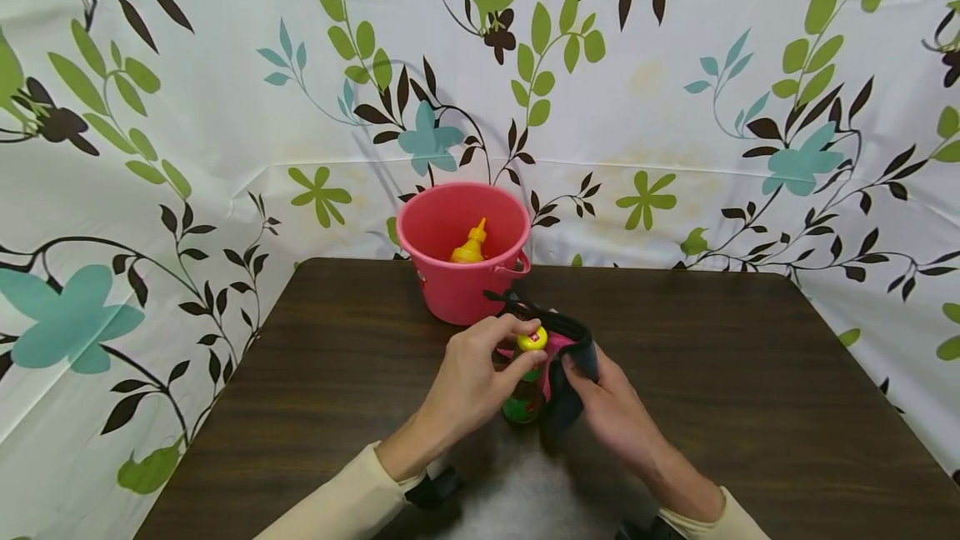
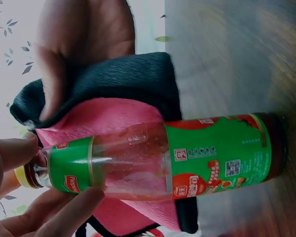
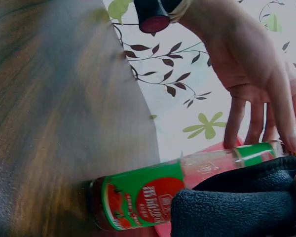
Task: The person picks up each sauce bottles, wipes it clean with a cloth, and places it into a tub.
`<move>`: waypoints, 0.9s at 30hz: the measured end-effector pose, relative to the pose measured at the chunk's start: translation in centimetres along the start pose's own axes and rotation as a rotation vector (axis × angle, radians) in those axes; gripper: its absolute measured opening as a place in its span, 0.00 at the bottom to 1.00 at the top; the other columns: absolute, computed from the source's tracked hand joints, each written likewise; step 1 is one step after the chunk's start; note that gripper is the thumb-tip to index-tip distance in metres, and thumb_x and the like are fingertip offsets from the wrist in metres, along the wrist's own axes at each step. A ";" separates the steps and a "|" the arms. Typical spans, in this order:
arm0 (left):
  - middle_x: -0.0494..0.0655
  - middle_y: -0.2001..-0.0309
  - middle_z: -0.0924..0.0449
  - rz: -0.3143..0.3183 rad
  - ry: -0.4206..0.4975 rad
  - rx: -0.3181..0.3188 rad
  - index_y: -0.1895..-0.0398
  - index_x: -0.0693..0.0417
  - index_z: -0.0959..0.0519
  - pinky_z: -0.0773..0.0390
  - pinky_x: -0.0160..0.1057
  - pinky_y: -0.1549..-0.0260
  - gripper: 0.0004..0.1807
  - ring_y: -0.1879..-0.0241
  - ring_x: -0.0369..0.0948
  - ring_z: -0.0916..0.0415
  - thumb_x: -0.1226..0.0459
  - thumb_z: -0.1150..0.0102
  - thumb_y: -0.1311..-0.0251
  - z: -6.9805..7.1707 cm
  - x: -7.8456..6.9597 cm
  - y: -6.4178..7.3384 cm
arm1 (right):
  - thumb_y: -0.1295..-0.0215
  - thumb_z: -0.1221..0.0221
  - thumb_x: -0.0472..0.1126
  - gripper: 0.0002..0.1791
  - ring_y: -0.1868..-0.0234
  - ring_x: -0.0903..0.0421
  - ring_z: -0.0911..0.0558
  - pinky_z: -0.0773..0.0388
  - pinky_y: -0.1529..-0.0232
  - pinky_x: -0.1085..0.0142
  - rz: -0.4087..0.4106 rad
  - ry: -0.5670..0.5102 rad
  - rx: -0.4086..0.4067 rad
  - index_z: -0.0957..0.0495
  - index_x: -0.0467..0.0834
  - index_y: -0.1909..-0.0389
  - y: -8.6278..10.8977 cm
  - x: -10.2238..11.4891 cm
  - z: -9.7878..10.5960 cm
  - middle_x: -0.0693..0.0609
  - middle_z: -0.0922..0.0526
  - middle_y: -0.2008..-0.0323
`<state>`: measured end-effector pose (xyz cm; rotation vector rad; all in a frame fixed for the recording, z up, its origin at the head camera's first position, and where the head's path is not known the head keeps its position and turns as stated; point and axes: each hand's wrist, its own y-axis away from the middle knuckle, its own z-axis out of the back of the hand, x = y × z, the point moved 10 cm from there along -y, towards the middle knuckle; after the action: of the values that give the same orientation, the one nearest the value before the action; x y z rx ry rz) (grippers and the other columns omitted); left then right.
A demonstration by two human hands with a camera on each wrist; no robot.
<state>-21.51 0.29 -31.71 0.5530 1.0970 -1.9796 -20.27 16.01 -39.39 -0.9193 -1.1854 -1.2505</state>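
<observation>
My left hand (image 1: pixel 465 377) pinches the yellow cap (image 1: pixel 532 340) at the top of a clear glass ketchup bottle (image 2: pixel 222 158) between thumb and fingers. Green labels with red tomato pictures wrap the bottle, which stands upright with its base at the tabletop. In my right hand (image 1: pixel 618 411) is a thick two-sided cloth (image 2: pixel 123 79), dark blue-green on one face and pink on the other, with black edging. It is folded around the bottle's far and right sides. The right wrist view shows the dark face (image 3: pixel 232 210) overlapping the bottle's upper part.
A pink bucket (image 1: pixel 465 298) stands behind the hands at the table's back edge. Inside it is a yellow bottle with a pointed nozzle (image 1: pixel 470 248). The dark wooden table (image 1: pixel 720 357) ends at a leaf-patterned curtain (image 1: pixel 645 98) along the back and sides.
</observation>
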 end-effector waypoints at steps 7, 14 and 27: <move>0.44 0.50 0.12 0.011 0.026 0.014 0.43 0.48 0.16 0.10 0.41 0.61 0.22 0.59 0.42 0.16 0.62 0.22 0.41 0.0 0.4 0.2 | 0.15 0.52 0.48 0.25 0.23 0.46 0.31 0.36 0.23 0.41 0.018 0.031 0.023 0.34 0.52 0.22 0.2 0.7 0.3 0.46 0.27 0.24; 0.44 0.49 0.14 0.053 0.068 0.026 0.41 0.47 0.16 0.09 0.42 0.58 0.23 0.56 0.38 0.18 0.65 0.23 0.41 0.0 0.8 0.3 | 0.15 0.52 0.47 0.24 0.24 0.45 0.30 0.37 0.23 0.40 0.017 0.030 0.007 0.32 0.52 0.23 0.2 0.5 0.3 0.45 0.26 0.26; 0.43 0.54 0.14 0.076 0.023 -0.007 0.42 0.45 0.14 0.11 0.33 0.61 0.22 0.61 0.36 0.23 0.63 0.22 0.41 0.2 0.8 0.3 | 0.14 0.53 0.48 0.29 0.19 0.49 0.35 0.41 0.19 0.38 0.046 0.005 0.050 0.42 0.64 0.17 0.1 0.6 -0.7 0.53 0.35 0.19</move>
<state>-21.74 -0.32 -32.34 0.6064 1.0803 -1.9073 -20.13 15.19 -38.90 -0.9013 -1.1801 -1.1809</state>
